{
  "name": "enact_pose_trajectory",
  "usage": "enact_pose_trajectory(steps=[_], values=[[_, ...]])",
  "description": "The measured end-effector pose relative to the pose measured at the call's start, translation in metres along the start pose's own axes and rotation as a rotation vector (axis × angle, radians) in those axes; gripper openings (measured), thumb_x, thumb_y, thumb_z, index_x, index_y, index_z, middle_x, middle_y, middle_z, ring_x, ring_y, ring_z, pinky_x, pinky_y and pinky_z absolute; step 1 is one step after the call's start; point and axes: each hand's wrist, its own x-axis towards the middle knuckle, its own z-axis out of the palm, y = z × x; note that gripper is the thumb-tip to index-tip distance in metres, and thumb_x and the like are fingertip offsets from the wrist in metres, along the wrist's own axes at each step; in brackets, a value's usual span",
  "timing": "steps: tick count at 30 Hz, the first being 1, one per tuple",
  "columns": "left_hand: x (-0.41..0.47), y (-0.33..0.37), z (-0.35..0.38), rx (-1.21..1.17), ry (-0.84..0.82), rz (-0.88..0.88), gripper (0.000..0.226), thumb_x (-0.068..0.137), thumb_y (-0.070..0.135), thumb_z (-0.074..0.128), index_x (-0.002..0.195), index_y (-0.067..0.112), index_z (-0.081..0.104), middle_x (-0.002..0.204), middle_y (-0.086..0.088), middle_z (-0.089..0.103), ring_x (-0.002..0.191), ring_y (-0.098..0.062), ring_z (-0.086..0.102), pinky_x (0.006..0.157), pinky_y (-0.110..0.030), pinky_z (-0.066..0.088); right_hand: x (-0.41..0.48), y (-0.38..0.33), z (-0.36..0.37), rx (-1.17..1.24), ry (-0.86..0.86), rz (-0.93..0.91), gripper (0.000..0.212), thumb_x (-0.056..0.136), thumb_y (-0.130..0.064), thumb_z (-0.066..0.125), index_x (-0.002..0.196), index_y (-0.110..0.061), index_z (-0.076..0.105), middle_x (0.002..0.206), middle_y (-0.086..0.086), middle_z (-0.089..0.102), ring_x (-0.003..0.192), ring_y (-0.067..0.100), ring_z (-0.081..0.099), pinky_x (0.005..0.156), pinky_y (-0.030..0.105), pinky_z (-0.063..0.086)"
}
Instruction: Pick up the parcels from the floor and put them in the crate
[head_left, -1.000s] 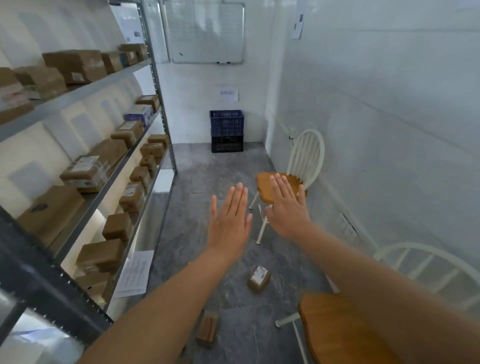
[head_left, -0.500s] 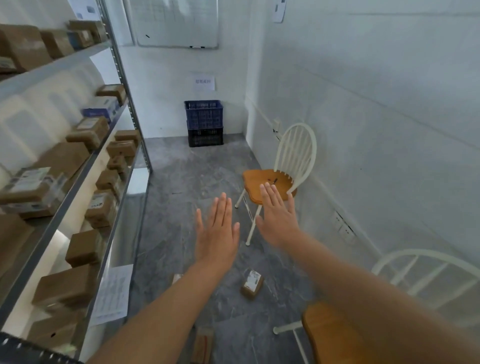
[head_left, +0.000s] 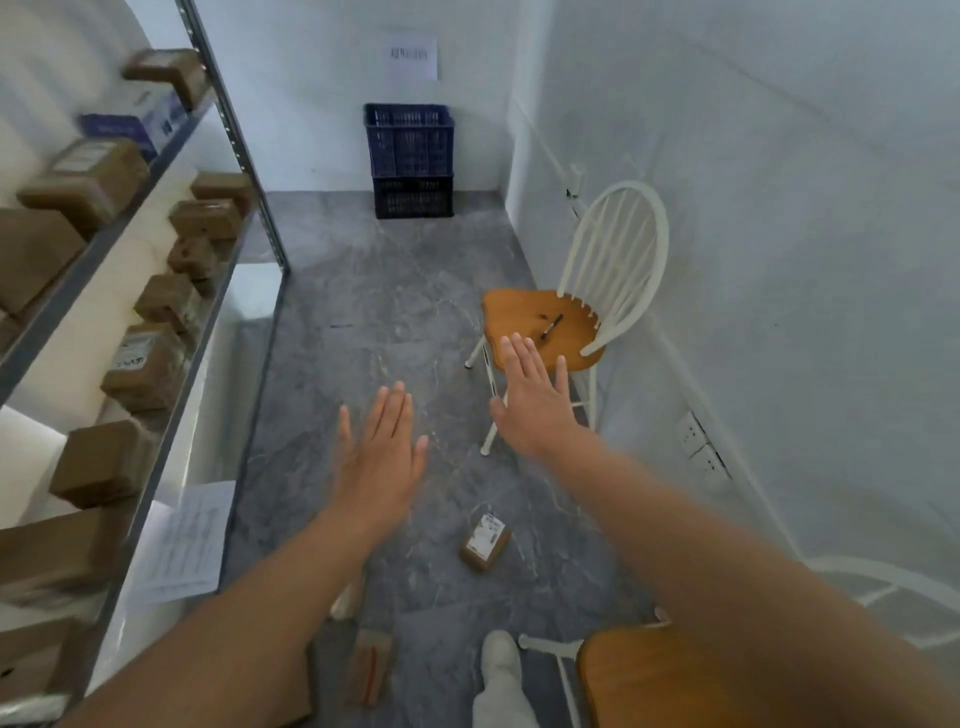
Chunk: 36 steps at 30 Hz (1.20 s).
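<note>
While both hands hover spread and empty, I log nothing crated.
Below left hand (head_left: 382, 457) and right hand (head_left: 535, 400): two parcels, labelled parcel (head_left: 484, 540), taped parcel (head_left: 370, 666); crate (head_left: 409, 143) far ahead.

We note two brown parcels on the grey floor: a small parcel (head_left: 485, 540) with a white label on top, lying flat and skewed, right of centre, and a taped parcel (head_left: 370, 666) with a red stripe, nearer and to its left. The blue crate (head_left: 408, 140) stands upright against the far wall, stacked on a darker crate (head_left: 413, 197).
</note>
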Motion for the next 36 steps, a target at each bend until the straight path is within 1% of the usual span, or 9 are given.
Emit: enact_pose_trajectory(steps=[11, 16, 18, 22, 26, 29, 32, 34, 36], values=[[0.103, 0.042, 0.108, 0.008, -0.207, -0.191, 0.059, 0.105, 0.038, 0.020, 0.156, 0.013, 0.005, 0.165, -0.001, 0.005, 0.152, -0.016, -0.002, 0.120, -0.053, -0.001, 0.124, 0.135, 0.085, -0.055, -0.282, 0.050, 0.076, 0.100, -0.029, 0.043, 0.158, -0.015, -0.003, 0.166, -0.002, -0.007, 0.152, 0.014, -0.010, 0.122, 0.052, -0.006], [0.118, 0.038, 0.172, -0.036, -0.353, -0.210, 0.067, 0.097, 0.045, 0.000, 0.156, 0.014, 0.004, 0.164, -0.001, 0.010, 0.152, -0.015, -0.002, 0.120, -0.050, -0.005, 0.156, 0.160, 0.151, -0.056, -0.432, 0.060, 0.075, 0.100, -0.026, 0.041, 0.158, -0.014, -0.004, 0.166, -0.001, -0.010, 0.152, 0.014, -0.012, 0.121, 0.050, -0.009], [0.124, 0.027, 0.201, -0.036, -0.409, -0.249, 0.060, 0.102, 0.041, 0.010, 0.156, 0.015, 0.012, 0.164, 0.001, 0.014, 0.152, -0.015, 0.000, 0.122, -0.049, 0.000, 0.163, 0.166, 0.181, -0.054, -0.476, 0.058, 0.074, 0.100, -0.026, 0.040, 0.158, -0.014, -0.004, 0.166, -0.001, -0.010, 0.152, 0.015, -0.013, 0.121, 0.050, -0.010], [0.129, 0.005, 0.283, -0.190, -0.475, -0.445, 0.048, 0.105, 0.030, 0.031, 0.150, 0.012, 0.032, 0.157, -0.006, 0.033, 0.149, -0.022, 0.020, 0.120, -0.046, 0.010, 0.174, 0.177, 0.269, -0.021, -0.582, 0.129, 0.073, 0.101, -0.029, 0.040, 0.158, -0.014, -0.003, 0.166, 0.000, -0.007, 0.152, 0.014, -0.011, 0.121, 0.050, -0.009], [0.121, -0.018, 0.393, -0.497, -0.606, -0.667, 0.043, 0.104, 0.024, 0.037, 0.142, 0.005, 0.043, 0.142, -0.019, 0.049, 0.130, -0.034, 0.047, 0.106, -0.039, 0.034, 0.176, 0.181, 0.377, 0.088, -0.655, 0.228, 0.069, 0.101, -0.028, 0.042, 0.158, -0.012, 0.006, 0.166, 0.001, 0.003, 0.152, 0.015, -0.005, 0.122, 0.047, -0.008], [0.123, -0.024, 0.477, -0.651, -0.746, -0.838, 0.034, 0.103, 0.016, 0.041, 0.130, 0.000, 0.054, 0.132, -0.020, 0.055, 0.121, -0.032, 0.052, 0.097, -0.033, 0.040, 0.178, 0.190, 0.463, 0.137, -0.687, 0.314, 0.060, 0.097, -0.024, 0.045, 0.154, -0.015, 0.026, 0.162, 0.006, 0.023, 0.152, 0.020, 0.012, 0.123, 0.049, 0.003], [0.128, -0.028, 0.561, -0.787, -0.798, -0.968, 0.020, 0.098, 0.012, 0.046, 0.109, 0.004, 0.062, 0.103, -0.016, 0.059, 0.093, -0.024, 0.055, 0.075, -0.028, 0.044, 0.180, 0.202, 0.546, 0.254, -0.773, 0.493, 0.057, 0.091, -0.023, 0.049, 0.147, -0.015, 0.040, 0.151, 0.011, 0.040, 0.141, 0.028, 0.036, 0.118, 0.044, 0.020], [0.134, -0.034, 0.618, -0.839, -0.796, -0.962, 0.033, 0.097, 0.015, 0.048, 0.128, 0.006, 0.057, 0.118, -0.016, 0.061, 0.106, -0.029, 0.059, 0.092, -0.036, 0.049, 0.180, 0.219, 0.613, 0.359, -0.726, 0.624, 0.064, 0.073, -0.029, 0.054, 0.135, -0.014, 0.052, 0.136, 0.014, 0.056, 0.122, 0.034, 0.055, 0.104, 0.046, 0.041], [0.144, -0.040, 0.664, -0.867, -0.788, -0.922, 0.048, 0.099, 0.021, 0.048, 0.145, 0.013, 0.040, 0.139, -0.017, 0.052, 0.125, -0.034, 0.052, 0.106, -0.045, 0.043, 0.176, 0.254, 0.692, 0.440, -0.655, 0.751, 0.068, 0.063, -0.029, 0.053, 0.129, -0.012, 0.056, 0.126, 0.015, 0.063, 0.111, 0.034, 0.063, 0.093, 0.044, 0.052]])
